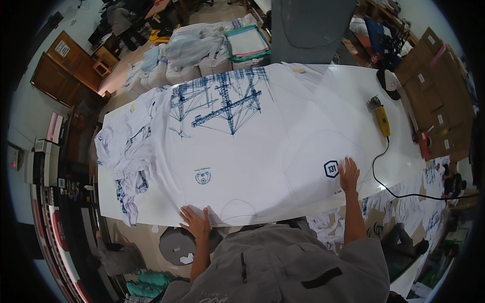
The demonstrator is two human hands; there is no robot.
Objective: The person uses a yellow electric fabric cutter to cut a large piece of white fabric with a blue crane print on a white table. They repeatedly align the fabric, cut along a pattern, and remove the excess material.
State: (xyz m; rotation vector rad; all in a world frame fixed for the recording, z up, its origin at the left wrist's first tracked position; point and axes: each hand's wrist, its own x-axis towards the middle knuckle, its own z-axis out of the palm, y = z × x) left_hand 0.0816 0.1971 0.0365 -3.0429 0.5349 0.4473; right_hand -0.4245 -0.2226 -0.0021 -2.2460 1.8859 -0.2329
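White fabric [242, 156] printed with blue crane-like line drawings, a round emblem and a dark hexagonal badge lies spread over the table, with thin curved pattern outlines on it. At its near edge, left of a small arched outline, my left hand [196, 221] rests flat with fingers spread. My right hand [348, 175] lies on the cloth just right of the badge, fingers stretched out. Neither hand grips anything. Toward the left end of the table, a crumpled heap of the same printed fabric [126, 144] hangs partly over the near edge.
On the white table [353, 83], a yellow handheld electric cutter [382, 121] trails a black cord off the right side. A cap [388, 84] sits near stacked cardboard boxes [429, 96]. Wrapped bundles [194, 53] stand beyond, beside a grey pillar [313, 35]. Other people work nearby.
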